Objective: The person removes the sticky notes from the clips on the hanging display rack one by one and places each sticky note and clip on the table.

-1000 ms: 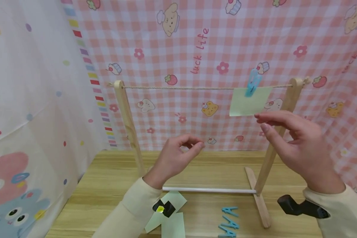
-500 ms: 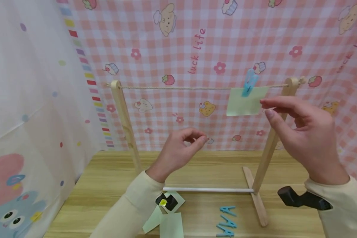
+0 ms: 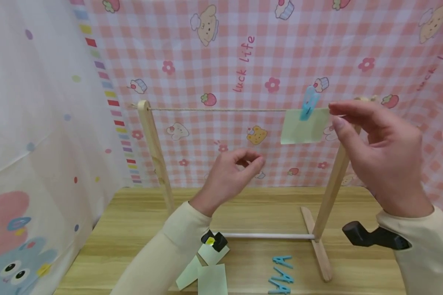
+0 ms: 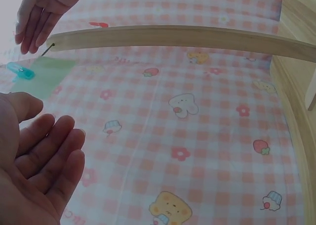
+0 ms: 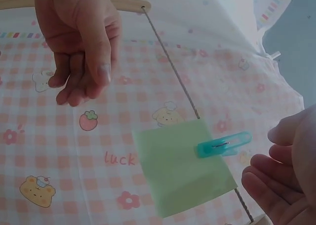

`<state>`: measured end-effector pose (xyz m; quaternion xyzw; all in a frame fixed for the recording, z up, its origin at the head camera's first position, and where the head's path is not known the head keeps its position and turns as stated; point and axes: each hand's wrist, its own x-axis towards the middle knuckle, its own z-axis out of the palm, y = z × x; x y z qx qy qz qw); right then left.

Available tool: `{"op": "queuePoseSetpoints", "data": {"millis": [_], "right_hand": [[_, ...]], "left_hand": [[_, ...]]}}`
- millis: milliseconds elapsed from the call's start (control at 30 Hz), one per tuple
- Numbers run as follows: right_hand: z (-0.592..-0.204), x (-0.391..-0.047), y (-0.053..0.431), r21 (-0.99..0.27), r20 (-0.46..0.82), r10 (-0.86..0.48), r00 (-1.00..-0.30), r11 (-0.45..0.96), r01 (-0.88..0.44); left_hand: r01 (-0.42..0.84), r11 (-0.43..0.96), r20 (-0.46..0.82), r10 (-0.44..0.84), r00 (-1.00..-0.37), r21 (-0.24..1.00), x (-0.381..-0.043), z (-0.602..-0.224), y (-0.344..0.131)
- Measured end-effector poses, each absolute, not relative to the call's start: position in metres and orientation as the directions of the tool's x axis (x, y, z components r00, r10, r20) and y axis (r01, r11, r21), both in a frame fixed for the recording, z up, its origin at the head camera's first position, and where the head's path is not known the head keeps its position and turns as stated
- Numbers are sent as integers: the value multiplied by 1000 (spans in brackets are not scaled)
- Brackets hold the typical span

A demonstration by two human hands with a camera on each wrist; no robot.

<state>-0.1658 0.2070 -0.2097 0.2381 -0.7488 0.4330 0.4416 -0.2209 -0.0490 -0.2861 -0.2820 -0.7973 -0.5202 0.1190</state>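
Note:
A pale green square of paper (image 3: 299, 133) hangs from a rope (image 3: 221, 109), held there by a light blue clothespin (image 3: 309, 104). My right hand (image 3: 387, 151) is up beside the paper's right edge, fingers loosely bent and nothing between them. In the right wrist view, that hand's fingertips (image 5: 254, 178) are close to the clothespin (image 5: 224, 145) and apart from it. My left hand (image 3: 230, 176) hovers lower, left of the paper and below the rope. Its fingers are relaxed and its palm bare in the left wrist view.
The rope runs between two wooden posts (image 3: 155, 151), joined low down by a white rod (image 3: 269, 236). Several blue clothespins (image 3: 282, 274) lie in a column on the wooden table (image 3: 251, 262). More green papers (image 3: 212, 279) lie near the left forearm. A pink checked cloth (image 3: 214, 49) hangs behind.
My right hand has risen along the paper's right side to rope height. The left hand has moved up and slightly right. The hanging paper stays clipped on the rope.

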Motion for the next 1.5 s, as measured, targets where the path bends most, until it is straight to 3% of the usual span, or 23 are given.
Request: {"op": "queuePoseSetpoints", "data": {"millis": [533,967,1167,1400,1500], "right_hand": [[-187,-173,200,-493,825,41,-564,541,-681],[-177,-178,198,-525,753,-29,-657,577,-626],[-176,-182,195,-507,762,-43,-647,582,-636],[-175,-184,193,-539,726,-39,-687,588,-603],[-176,-187,193,-528,744,-29,-667,586,-614]], "left_hand": [[522,312,424,331,-843,794,-228,-277,-31],[559,292,452,360,-816,776,-235,-266,-19],[577,285,469,366,-804,766,-238,-263,-15],[546,266,436,375,-818,795,-239,-260,-12],[541,250,432,380,-818,803,-239,-259,-11]]}}
